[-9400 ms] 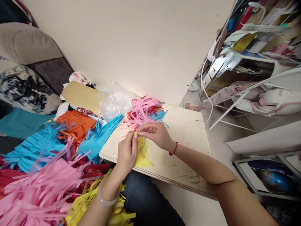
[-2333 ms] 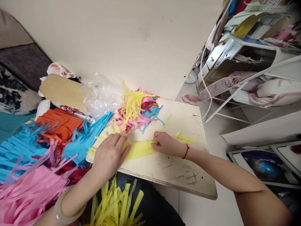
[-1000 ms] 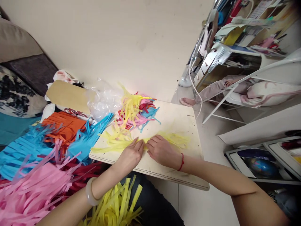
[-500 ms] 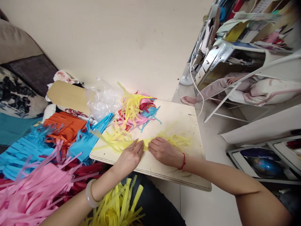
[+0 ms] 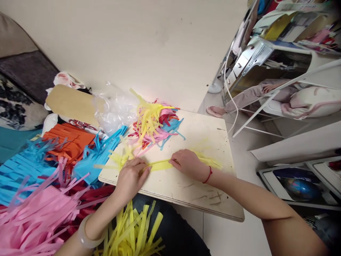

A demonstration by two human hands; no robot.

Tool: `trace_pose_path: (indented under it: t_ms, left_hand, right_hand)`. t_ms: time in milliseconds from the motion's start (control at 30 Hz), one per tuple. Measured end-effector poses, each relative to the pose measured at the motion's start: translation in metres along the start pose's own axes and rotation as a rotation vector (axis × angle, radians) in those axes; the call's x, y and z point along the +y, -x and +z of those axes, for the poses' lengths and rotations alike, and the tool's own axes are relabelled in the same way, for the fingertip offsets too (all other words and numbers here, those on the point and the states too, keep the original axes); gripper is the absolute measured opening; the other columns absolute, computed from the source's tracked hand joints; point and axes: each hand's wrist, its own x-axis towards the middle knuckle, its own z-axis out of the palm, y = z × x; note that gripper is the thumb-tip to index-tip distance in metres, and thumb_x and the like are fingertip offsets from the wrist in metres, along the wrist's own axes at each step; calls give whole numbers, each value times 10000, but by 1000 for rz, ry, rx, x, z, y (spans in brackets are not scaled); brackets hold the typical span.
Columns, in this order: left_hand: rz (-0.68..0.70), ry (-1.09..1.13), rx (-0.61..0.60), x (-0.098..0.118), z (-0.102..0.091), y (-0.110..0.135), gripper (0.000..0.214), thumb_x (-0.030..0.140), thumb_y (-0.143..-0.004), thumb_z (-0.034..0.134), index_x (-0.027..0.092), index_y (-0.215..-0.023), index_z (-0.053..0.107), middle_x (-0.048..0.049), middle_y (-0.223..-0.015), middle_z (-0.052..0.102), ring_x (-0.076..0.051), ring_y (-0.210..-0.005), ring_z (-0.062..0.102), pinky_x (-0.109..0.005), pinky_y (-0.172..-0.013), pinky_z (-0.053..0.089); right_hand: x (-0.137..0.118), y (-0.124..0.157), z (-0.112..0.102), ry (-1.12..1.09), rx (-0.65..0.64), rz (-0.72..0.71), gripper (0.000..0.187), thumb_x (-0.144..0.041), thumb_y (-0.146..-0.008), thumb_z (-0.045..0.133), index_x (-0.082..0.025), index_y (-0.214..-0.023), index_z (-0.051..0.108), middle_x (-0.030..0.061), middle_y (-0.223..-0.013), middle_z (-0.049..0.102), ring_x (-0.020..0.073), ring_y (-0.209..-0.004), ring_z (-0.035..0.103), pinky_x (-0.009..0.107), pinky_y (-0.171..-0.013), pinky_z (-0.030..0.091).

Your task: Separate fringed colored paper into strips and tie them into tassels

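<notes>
A yellow fringed tissue-paper tassel [image 5: 161, 165] stretches across the small wooden board table [image 5: 186, 190], its loose strips fanning out at both ends. My left hand [image 5: 133, 176] pinches the left part of its uncut middle band between thumb and fingers. Farther right, my right hand [image 5: 188, 163] grips the same band, fingers curled and thumb against the paper. Between the hands the band lies narrow, with a fold along its upper edge. Behind them on the board sits a pile of finished-looking tassels [image 5: 151, 124] in yellow, pink, red and blue.
Fringed paper in orange [image 5: 69, 142], blue [image 5: 23, 170] and pink [image 5: 42, 213] lies at the left. Yellow fringe [image 5: 133, 231] rests by my lap. A clear plastic bag [image 5: 114, 110] is near the wall. Another person's leg [image 5: 242, 99] shows beside a white folding chair [image 5: 269, 101].
My hands have moved apart along the yellow band, the left one leftward and the right one slightly rightward. More of the band shows between them. The view has shifted slightly.
</notes>
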Motion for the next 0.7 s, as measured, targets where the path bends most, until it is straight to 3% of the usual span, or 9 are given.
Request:
trace_pose_path:
  t_ms: [200, 467, 567, 700]
  left_hand:
    - [-52, -130, -104, -2, 4, -6, 288, 283, -909, 457, 154, -705, 614, -53, -755, 583, -193, -723, 598, -344, -712, 467]
    - [-57, -290, -240, 1, -2, -19, 270, 229, -889, 474, 155, -679, 627, -69, -738, 613, -226, -701, 629, -386, -695, 491]
    - [10, -346, -147, 14, 0, -20, 199, 187, -882, 470, 126, -878, 659, -115, -899, 664, -253, -832, 653, -424, -779, 505]
    - [311, -359, -37, 34, 19, -8, 404, 156, -925, 369, 49, -1297, 483, -189, -1321, 555, -275, -1259, 495, -495, -1086, 335]
  right_hand:
    - [-2, -4, 1, 113, 2, 20, 298, -305, -959, 431, -152, -830, 652, 83, -848, 699, 192, -806, 628, 288, -697, 366]
    - [-4, -10, -2, 157, -45, 10, 329, -323, -978, 384, -138, -894, 643, 99, -873, 692, 216, -814, 638, 289, -666, 376]
    - [-3, -11, 0, 173, -39, -7, 326, -329, -979, 384, -139, -905, 638, 97, -880, 691, 224, -824, 641, 289, -661, 378]
    - [-2, -10, 3, 184, -2, -35, 319, -342, -982, 391, -135, -918, 625, 100, -892, 691, 214, -842, 639, 284, -676, 377]
